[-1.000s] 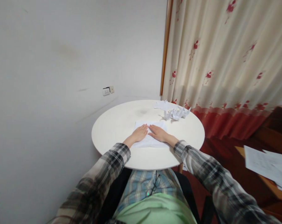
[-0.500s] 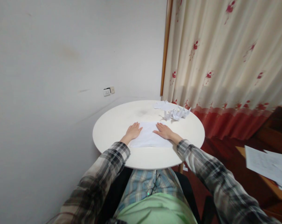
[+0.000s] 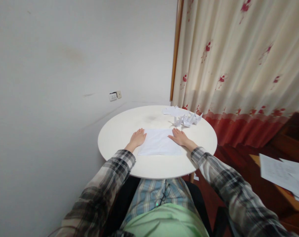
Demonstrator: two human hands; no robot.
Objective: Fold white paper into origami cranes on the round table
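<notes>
A pale wall (image 3: 52, 65) fills the left side of the view, and a cream curtain (image 3: 225, 59) with a red border hangs beyond the far right edge of the surface. The surface is a round white table (image 3: 119, 131). Two plaid sleeves (image 3: 104, 177) (image 3: 225, 174) reach in over its near edge, one on each side.

A white sheet of paper (image 3: 159, 143) lies flat on the table, between its centre and the near edge. The sheet's near edge runs roughly level with the person's body, and its near left corner is exposed. Slight creases show across its face.

The right hand (image 3: 180, 137) is palm down and fully extended, fingers straight and close together, thumb set apart and pointing inward. It rests over the sheet's right edge at the far right corner, with the thumb on the paper.

The left hand (image 3: 137, 138) is likewise palm down and flattened out, fingers straight. It rests at the sheet's left edge near the far left corner, its thumb at the paper; how much paper lies under the palm cannot be told.

Several folded paper pieces (image 3: 187, 120) stand in a cluster near the table's far right edge. Just behind them lie flat paper scraps (image 3: 172, 112).
</notes>
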